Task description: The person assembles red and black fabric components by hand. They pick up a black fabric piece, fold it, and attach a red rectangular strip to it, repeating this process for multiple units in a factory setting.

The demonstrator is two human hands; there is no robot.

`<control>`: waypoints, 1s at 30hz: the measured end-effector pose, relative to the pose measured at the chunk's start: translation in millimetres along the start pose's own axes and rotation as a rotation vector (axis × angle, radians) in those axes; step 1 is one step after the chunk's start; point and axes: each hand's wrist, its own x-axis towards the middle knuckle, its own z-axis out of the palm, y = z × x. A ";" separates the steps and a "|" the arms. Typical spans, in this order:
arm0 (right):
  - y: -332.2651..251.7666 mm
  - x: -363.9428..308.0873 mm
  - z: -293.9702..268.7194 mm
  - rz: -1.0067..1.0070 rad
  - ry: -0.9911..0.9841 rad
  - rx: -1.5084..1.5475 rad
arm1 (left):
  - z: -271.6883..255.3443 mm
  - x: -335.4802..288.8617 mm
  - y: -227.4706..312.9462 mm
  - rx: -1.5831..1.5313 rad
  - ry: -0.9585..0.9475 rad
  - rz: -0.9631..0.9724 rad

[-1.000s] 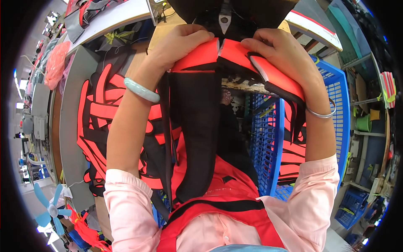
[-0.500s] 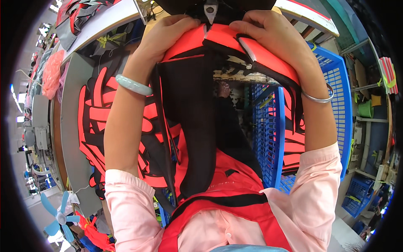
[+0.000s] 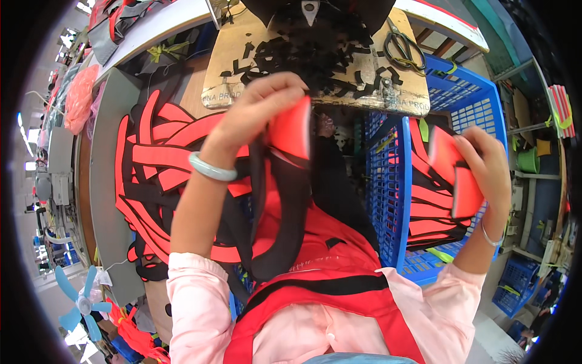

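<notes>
My left hand (image 3: 260,112) is closed on the end of a coral-and-black fabric strip (image 3: 292,130), just in front of the wooden work board. The strip's black length hangs down over my lap. Out to the right, my right hand (image 3: 488,161) pinches another coral-and-black strip (image 3: 467,191) above a blue plastic basket (image 3: 405,200). Many similar strips lie in that basket, their coral sides showing. At my left is a heaped pile of coral and black strips (image 3: 163,155). Blur softens both hands' edges.
The wooden board (image 3: 221,79) bears many small black scraps (image 3: 303,54) and a pair of scissors (image 3: 403,51). Over its far edge stands a black machine with a pointed metal piece (image 3: 310,12). A grey panel (image 3: 109,182) flanks the left pile; a blue fan (image 3: 85,303) is lower left.
My hands have come away from the machine and parted. The right one has swung out over the basket with a strip; the left has drawn back toward me, uncovering the board's scraps and scissors.
</notes>
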 end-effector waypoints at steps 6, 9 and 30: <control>131.9 -72.2 -12.5 0.408 -0.064 -0.421 | 83.5 4.8 -1.9 -0.240 -0.178 0.273; 103.4 -60.1 9.1 0.300 0.121 -0.130 | 109.4 13.9 -7.3 -0.442 -0.192 0.314; -118.6 -10.2 169.6 -0.168 0.108 0.555 | 40.8 -118.2 5.4 -0.147 0.218 -0.241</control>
